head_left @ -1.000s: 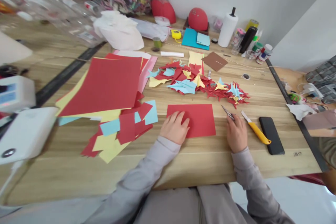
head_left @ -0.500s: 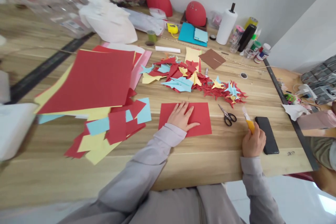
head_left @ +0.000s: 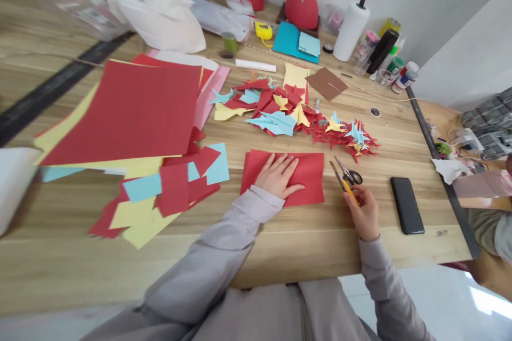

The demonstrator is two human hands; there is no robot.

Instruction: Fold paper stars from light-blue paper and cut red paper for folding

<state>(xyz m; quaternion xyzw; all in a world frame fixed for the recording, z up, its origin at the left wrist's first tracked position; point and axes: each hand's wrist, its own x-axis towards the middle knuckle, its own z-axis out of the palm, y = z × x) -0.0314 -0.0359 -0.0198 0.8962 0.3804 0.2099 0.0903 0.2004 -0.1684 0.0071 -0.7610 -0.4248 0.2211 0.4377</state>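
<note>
My left hand [head_left: 277,177] lies flat with spread fingers on folded red paper [head_left: 310,178], whose layers sit slightly out of line at the left edge. In my right hand [head_left: 365,212] is a yellow utility knife [head_left: 349,189], gripped by its handle with the blade pointing up and left, a little right of the paper. Close beyond the blade, and partly overlapped by it in view, are black-handled scissors [head_left: 352,176]. A black phone [head_left: 407,205] rests on the table to the right of that hand.
Folded paper planes and stars [head_left: 280,112] form a pile beyond the red paper. Large red and yellow sheets [head_left: 132,112] and small cut pieces [head_left: 174,189] lie at left. Bottles [head_left: 405,79], a tape measure [head_left: 263,31] and a white roll [head_left: 352,32] stand at the back.
My right hand has moved left with the utility knife, away from the phone and towards the red paper. My left hand stays on the paper, whose layers have shifted slightly apart.
</note>
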